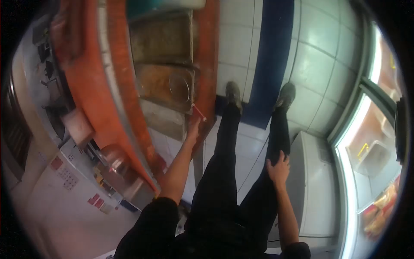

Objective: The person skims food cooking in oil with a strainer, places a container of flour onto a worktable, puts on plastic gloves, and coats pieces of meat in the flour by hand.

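Observation:
My left hand (194,131) reaches forward beside the orange counter edge, blurred and seen side-on. At its fingertips shows a thin pinkish-white stick (199,112), slanting toward the metal trays. Whether the fingers grip this stick cannot be made out. My right hand (279,169) lies against the dark trouser leg (278,142), near the knee. Its fingers are apart and hold nothing.
An orange counter (92,108) runs along the left, with a rectangular metal tray (166,86) set in it. Standing at right are a white cabinet (317,185) and a lit glass display case (366,159). White floor tiles (317,56) are crossed by a dark blue strip (274,56).

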Demonstrator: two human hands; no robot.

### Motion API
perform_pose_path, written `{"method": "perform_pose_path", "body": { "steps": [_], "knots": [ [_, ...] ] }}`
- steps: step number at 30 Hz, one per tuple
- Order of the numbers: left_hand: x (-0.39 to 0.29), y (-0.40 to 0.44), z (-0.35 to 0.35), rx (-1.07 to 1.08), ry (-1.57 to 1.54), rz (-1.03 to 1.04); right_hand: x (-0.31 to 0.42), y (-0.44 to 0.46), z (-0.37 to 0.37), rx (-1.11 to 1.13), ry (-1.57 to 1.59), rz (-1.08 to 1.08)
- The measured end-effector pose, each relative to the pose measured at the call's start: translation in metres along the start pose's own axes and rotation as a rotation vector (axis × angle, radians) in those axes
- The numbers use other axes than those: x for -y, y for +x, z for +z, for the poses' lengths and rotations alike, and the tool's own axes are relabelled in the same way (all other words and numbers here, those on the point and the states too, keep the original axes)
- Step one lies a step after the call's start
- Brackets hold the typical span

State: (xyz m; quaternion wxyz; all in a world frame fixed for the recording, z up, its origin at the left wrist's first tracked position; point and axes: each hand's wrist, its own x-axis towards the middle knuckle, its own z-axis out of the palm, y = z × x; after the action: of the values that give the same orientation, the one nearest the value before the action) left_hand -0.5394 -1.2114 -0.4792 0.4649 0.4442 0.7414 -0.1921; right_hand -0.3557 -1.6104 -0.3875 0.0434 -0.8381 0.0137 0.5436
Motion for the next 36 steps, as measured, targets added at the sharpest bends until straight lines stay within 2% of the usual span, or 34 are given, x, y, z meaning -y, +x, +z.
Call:
{"method": "perform_pose_path", "body": {
  "steps": [1, 2, 3, 4, 5, 6, 8, 9, 11, 12, 14, 15, 17, 18, 20, 21, 23, 24, 25, 27, 29, 30, 31, 33, 36],
  "knots": [
    [-0.002, 0.019, 0.007, -0.045, 0.006, -0.041, -0.001, 0.001, 0.003, -0.109, 0.046, -0.072],
    [-0.006, 0.048, 0.014, -0.080, 0.014, -0.070, 0.004, 0.001, -0.001, -0.077, 0.040, -0.046],
    [-0.004, 0.092, 0.020, -0.078, 0.028, -0.095, 0.012, 0.006, -0.010, -0.149, 0.056, -0.102],
    [0.012, 0.134, 0.017, -0.070, -0.094, -0.141, 0.019, 0.005, -0.017, -0.219, 0.065, -0.165],
    [0.034, 0.157, 0.010, -0.072, -0.219, -0.191, 0.026, 0.004, -0.025, -0.187, 0.047, -0.157],
    [0.048, 0.163, 0.008, -0.079, -0.218, -0.220, 0.034, 0.005, -0.033, -0.197, 0.082, -0.142],
    [0.041, 0.188, 0.020, -0.075, -0.445, -0.068, 0.047, 0.020, -0.028, -0.242, 0.126, -0.134],
    [0.027, 0.192, 0.030, -0.067, -0.454, -0.061, 0.044, 0.022, -0.025, -0.245, 0.092, -0.139],
    [0.029, 0.164, 0.032, -0.281, -0.596, 0.055, 0.039, 0.017, -0.024, -0.207, 0.030, -0.140],
    [0.041, 0.141, 0.028, -0.293, -0.603, 0.031, 0.042, 0.015, -0.020, -0.196, 0.037, -0.136],
    [0.032, 0.100, 0.030, -0.358, -0.701, 0.265, 0.045, 0.022, -0.016, -0.240, 0.059, -0.163],
    [0.018, 0.083, 0.026, -0.344, -0.728, 0.290, 0.042, 0.020, -0.014, -0.220, 0.068, -0.144],
    [0.004, 0.046, 0.009, -0.554, -0.487, 0.283, 0.044, 0.017, -0.014, -0.202, 0.067, -0.132],
    [-0.015, 0.036, 0.005, -0.551, -0.501, 0.284, 0.045, 0.017, -0.013, -0.182, 0.027, -0.131],
    [-0.061, 0.038, -0.003, -0.406, -0.584, 0.459, 0.053, 0.025, -0.013, -0.181, -0.008, -0.143],
    [-0.075, 0.070, -0.005, -0.538, -0.505, 0.667, 0.056, 0.028, -0.013, -0.178, -0.018, -0.170],
    [-0.130, 0.102, 0.000, -0.512, -0.487, 0.729, 0.060, 0.042, -0.004, -0.173, -0.032, -0.190],
    [-0.170, 0.099, 0.004, -0.353, -0.552, 0.584, 0.062, 0.059, 0.005, -0.171, 0.008, -0.252],
    [-0.189, 0.136, 0.013, -0.443, -0.450, 0.773, 0.066, 0.077, 0.015, -0.166, 0.046, -0.314],
    [-0.238, 0.152, 0.028, -0.426, -0.328, 0.718, 0.086, 0.118, 0.047, -0.108, 0.198, -0.406],
    [-0.248, 0.220, 0.043, -0.407, -0.462, 0.715, 0.123, 0.157, 0.081, -0.027, 0.311, -0.505],
    [-0.248, 0.222, 0.045, -0.402, -0.453, 0.707, 0.147, 0.178, 0.095, 0.080, 0.352, -0.538],
    [-0.259, 0.215, 0.046, -0.187, -0.532, 0.577, 0.177, 0.193, 0.110, 0.106, 0.400, -0.590],
    [-0.265, 0.206, 0.048, 0.022, -0.580, 0.441, 0.253, 0.201, 0.119, 0.264, 0.414, -0.572],
    [-0.248, 0.178, 0.063, 0.012, -0.624, 0.545, 0.335, 0.225, 0.221, 0.383, 0.646, -0.530]
  ]
}}
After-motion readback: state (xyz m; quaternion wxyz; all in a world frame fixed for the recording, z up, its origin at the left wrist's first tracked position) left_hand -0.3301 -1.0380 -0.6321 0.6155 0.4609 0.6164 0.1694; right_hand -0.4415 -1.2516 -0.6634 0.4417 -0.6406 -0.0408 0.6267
